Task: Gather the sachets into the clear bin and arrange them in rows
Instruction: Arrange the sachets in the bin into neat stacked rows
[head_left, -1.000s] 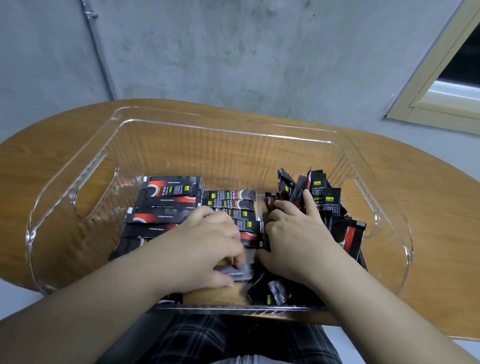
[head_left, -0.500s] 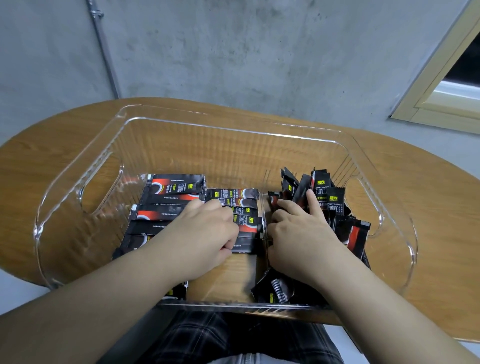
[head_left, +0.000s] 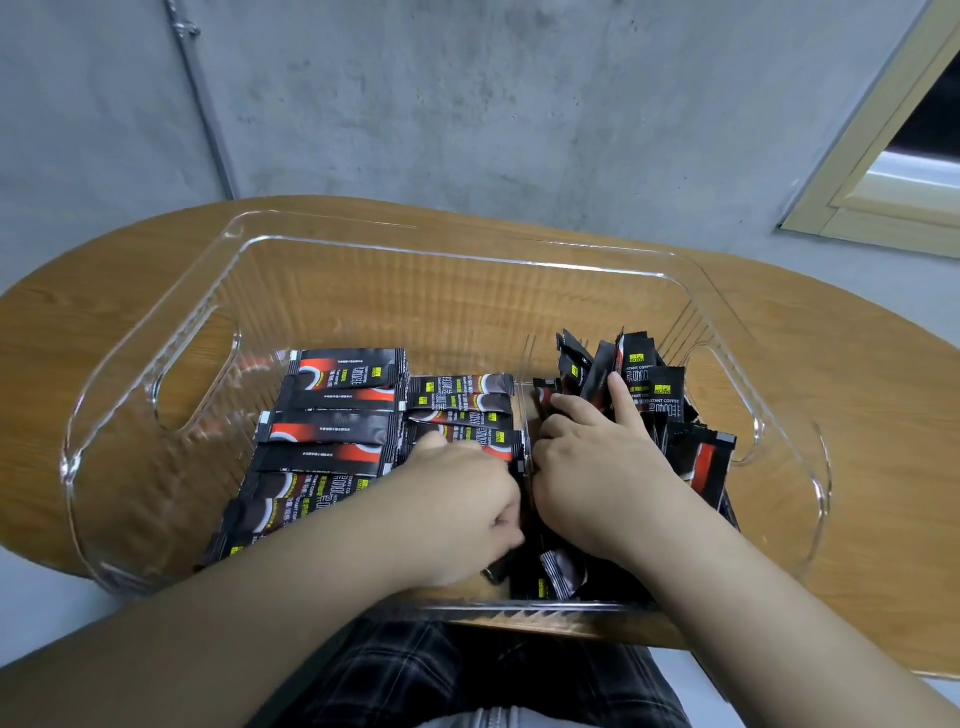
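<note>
Head view: I'm watching my right hand (head_left: 597, 467) curling into the jumbled sachets (head_left: 639, 384) standing right of it in the clear bin (head_left: 156, 322); my left hand (head_left: 462, 499) is pinching one sachet, long axis left-right, beside the flat rows (head_left: 337, 415).

Single head view, steeply down, close over clear bin (head_left: 322, 244)

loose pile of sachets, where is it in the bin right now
In the head view the loose pile of sachets stands jumbled at the right end of the clear bin, under the right hand.
</note>
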